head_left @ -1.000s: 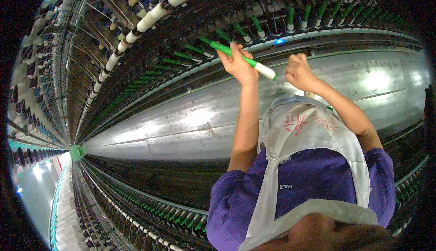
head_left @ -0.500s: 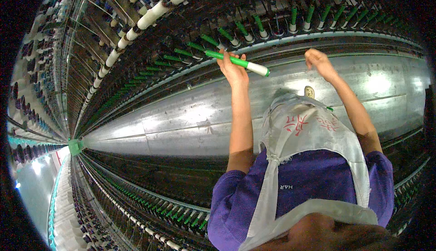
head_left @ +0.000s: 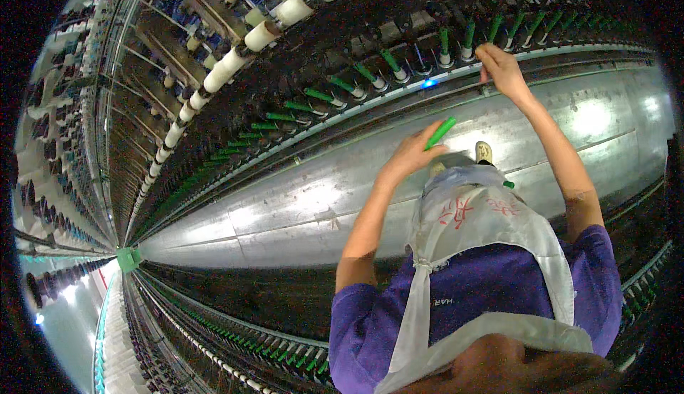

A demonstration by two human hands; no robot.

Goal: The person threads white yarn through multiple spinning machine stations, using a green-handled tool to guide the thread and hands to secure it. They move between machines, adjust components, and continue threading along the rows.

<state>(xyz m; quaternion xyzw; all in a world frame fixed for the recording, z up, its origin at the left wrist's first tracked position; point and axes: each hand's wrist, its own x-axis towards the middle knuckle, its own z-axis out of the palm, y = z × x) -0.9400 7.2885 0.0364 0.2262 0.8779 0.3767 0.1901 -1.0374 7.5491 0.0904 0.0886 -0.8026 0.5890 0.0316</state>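
Observation:
My left hand (head_left: 409, 154) is closed around a green bobbin tube (head_left: 441, 132), held in front of the apron (head_left: 477, 212). Only its green end shows; the rest lies hidden by the hand. Farther right, my right hand (head_left: 503, 72) is at the rail (head_left: 541, 55) of the spinning machine, with the fingers pinched together. Whatever is between them is too small to make out. Beside it runs a row of upright green-and-white bobbins (head_left: 444, 46) on spindles. A blue light (head_left: 428, 83) glows on the rail below a bare spindle (head_left: 419, 58).
Thick white rolls (head_left: 228, 70) line the upper part of the machine. Another row of green bobbins (head_left: 285, 348) runs behind me at lower left. The metal floor (head_left: 306, 187) forms a narrow aisle between both machines, with a green box (head_left: 130, 258) at its far end.
My left hand has drawn back from the row and turned, bringing the bobbin tube closer to me. My right hand has moved up to the rail. The blue light now shows.

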